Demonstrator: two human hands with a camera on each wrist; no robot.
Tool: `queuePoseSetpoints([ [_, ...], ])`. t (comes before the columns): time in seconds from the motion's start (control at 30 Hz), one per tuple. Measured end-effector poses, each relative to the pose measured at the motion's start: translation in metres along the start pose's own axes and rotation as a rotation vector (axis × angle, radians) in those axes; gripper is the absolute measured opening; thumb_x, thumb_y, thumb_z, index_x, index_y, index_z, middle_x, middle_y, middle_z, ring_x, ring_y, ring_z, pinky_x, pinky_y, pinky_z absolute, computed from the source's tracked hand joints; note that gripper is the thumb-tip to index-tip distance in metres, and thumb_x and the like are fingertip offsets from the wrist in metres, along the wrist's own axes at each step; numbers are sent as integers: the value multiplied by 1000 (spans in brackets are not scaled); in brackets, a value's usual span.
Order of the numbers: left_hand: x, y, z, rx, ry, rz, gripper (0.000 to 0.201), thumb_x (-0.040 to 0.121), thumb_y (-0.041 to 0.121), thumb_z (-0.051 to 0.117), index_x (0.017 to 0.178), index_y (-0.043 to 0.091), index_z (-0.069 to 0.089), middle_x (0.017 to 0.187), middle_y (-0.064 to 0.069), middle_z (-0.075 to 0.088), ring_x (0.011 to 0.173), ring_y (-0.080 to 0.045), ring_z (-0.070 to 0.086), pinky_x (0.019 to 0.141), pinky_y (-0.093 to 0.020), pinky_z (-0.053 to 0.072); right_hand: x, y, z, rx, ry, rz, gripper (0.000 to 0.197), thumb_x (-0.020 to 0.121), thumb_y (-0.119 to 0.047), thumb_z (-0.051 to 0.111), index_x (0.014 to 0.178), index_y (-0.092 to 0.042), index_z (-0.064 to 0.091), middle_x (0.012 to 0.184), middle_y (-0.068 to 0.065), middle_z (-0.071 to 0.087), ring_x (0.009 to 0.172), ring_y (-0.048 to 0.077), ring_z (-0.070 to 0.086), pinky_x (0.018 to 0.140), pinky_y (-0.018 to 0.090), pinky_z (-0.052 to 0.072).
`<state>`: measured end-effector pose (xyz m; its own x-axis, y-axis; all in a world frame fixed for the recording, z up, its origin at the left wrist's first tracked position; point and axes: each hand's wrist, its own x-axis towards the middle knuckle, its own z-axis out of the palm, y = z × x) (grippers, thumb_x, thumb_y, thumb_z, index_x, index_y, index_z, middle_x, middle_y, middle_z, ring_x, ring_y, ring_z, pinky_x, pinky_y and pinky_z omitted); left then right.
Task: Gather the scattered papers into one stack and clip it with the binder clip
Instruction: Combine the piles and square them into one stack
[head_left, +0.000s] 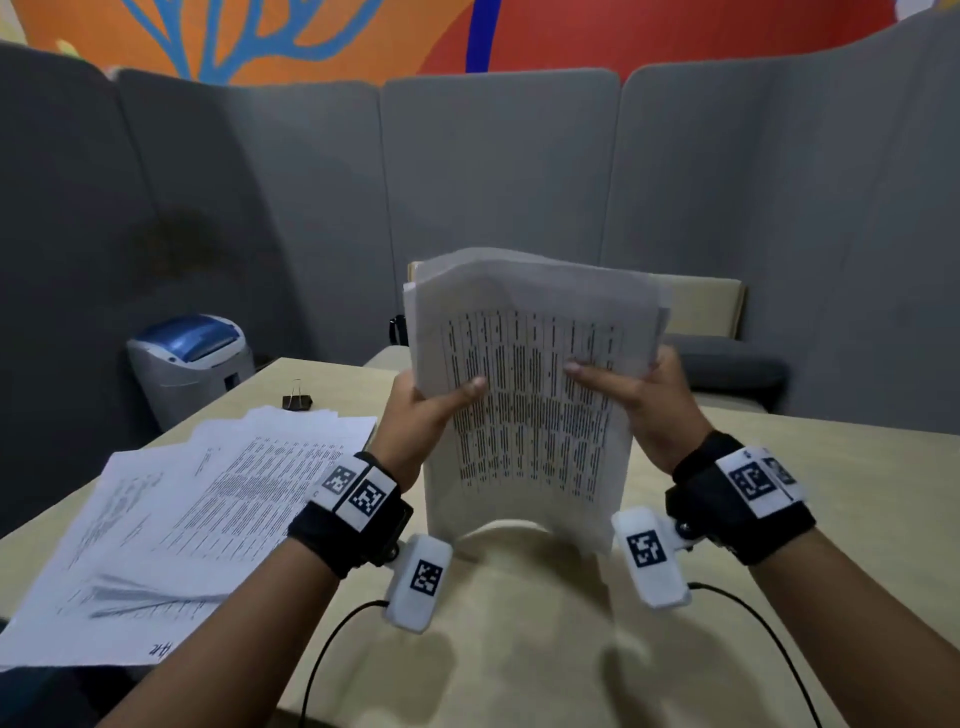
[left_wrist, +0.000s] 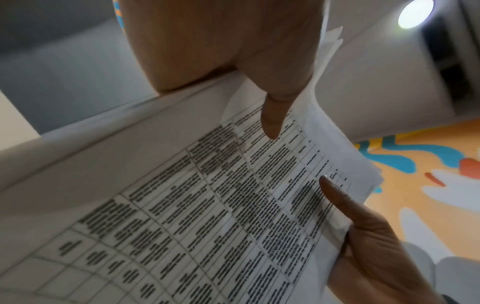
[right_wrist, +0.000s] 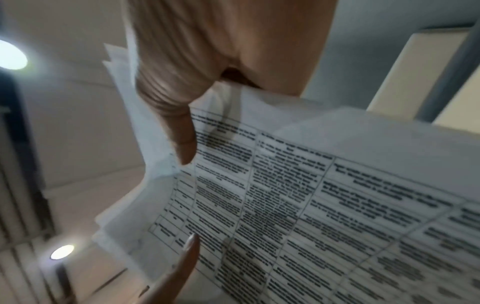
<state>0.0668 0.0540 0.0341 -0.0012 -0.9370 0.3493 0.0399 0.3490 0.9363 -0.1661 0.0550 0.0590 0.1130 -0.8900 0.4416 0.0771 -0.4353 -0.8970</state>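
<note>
Left hand (head_left: 415, 415) and right hand (head_left: 649, 400) each have a closed grip on a side edge of the paper stack (head_left: 530, 395), thumbs on the printed front. Stack stands upright, bowed, bottom edge on the table (head_left: 519, 623). Loose papers (head_left: 197, 519) fanned at left. Beyond them, binder clip (head_left: 297, 400) on the table. Shredder (head_left: 192, 358) behind.

Two hands show: the left hand (head_left: 415, 415) and the right hand (head_left: 649, 405). There are two batches of papers: one held bundle (head_left: 530, 405) and one fanned spread (head_left: 197, 509) at the table's (head_left: 779, 519) left edge; sheet numbers cannot be told. One binder clip (head_left: 297, 401) sits near the far-left corner. One shredder (head_left: 192, 358) stands beyond.
</note>
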Motion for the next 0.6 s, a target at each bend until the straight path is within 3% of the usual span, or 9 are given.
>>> queuePoseSetpoints([
  [0.13,-5,-26,-5,47,3,-124,36,87,14,69,121,4,64,112,-10,72,105,-26,68,91,-39,56,-10,43,2,-122,-29,136,38,80,-8,78,116,-13,68,114,5,74,106,19,71,99,45,53],
  [0.27,-8,-41,-7,146,0,-169,31,92,18,65,120,6,64,111,-10,71,102,-25,68,89,-36,57,-19,81,5,-261,-19,212,37,81,-17,79,116,-20,67,113,2,74,103,16,71,97,46,55],
  [0.37,-9,-47,-19,251,-61,-196,29,93,18,63,118,3,64,108,-10,70,91,-20,69,78,-25,59,-18,91,7,-388,33,193,36,81,-21,79,114,-11,69,107,7,75,95,18,72,85,38,59],
  [0.47,-3,-53,-52,376,-257,-271,27,91,23,67,113,8,66,103,-10,74,88,-17,71,76,-36,57,-15,86,5,-428,106,166,18,82,-13,77,98,-7,71,89,12,74,81,21,71,62,20,56],
  [0.53,1,-58,-91,584,-233,-291,26,88,30,69,110,16,66,87,2,74,77,-4,66,73,-31,51,-13,84,3,-407,117,151,11,81,-14,77,89,-12,69,79,9,71,77,25,70,60,25,55],
  [0.6,5,-62,-139,834,-84,-330,31,87,36,68,113,18,64,90,3,70,86,-9,66,81,-28,46,-13,87,-1,-353,114,171,21,72,-27,81,86,-16,69,80,8,72,77,26,70,70,33,56],
])
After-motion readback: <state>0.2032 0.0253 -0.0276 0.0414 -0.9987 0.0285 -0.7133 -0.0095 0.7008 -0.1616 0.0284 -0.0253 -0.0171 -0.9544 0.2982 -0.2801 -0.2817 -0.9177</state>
